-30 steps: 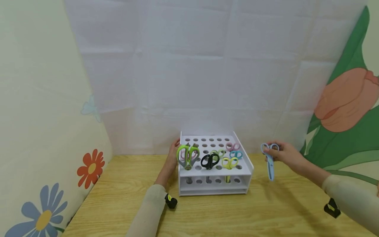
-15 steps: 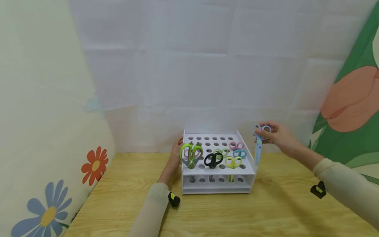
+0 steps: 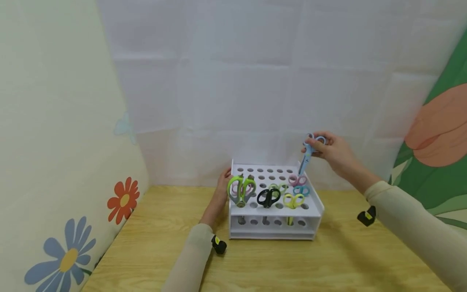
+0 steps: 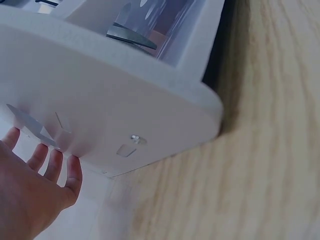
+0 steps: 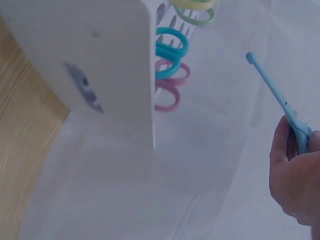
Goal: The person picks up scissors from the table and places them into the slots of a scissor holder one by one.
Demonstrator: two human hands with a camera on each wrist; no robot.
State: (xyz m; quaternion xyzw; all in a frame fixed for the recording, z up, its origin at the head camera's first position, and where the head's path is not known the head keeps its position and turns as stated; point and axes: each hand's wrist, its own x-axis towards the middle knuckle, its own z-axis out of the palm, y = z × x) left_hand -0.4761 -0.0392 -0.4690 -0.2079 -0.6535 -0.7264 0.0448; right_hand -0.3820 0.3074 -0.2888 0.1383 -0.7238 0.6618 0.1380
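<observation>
My right hand (image 3: 335,152) pinches the light blue scissors (image 3: 306,159) by their handles, blades pointing down and slightly left. They hang above the back right part of a white holed rack (image 3: 271,235), apart from it in the right wrist view. On the rack's left side, my left hand (image 4: 37,185) rests its fingertips against the outer panel. Several scissors stand in the holes: green-and-grey ones (image 3: 240,198), black ones (image 3: 268,197), yellow ones (image 3: 294,200), teal ones (image 5: 172,52), pink ones (image 5: 170,95) and pale green ones (image 5: 202,21).
The rack stands on a wood-grain table (image 3: 284,263) near its back edge. Behind hangs a creased white sheet (image 3: 262,93). Flower-printed cloth (image 3: 69,162) covers the left side, and a tulip print (image 3: 439,125) is on the right.
My right hand has lifted the light blue scissors and carried them left, from beside the rack to over its back right. The left hand stays at the rack's side. The view has shifted slightly.
</observation>
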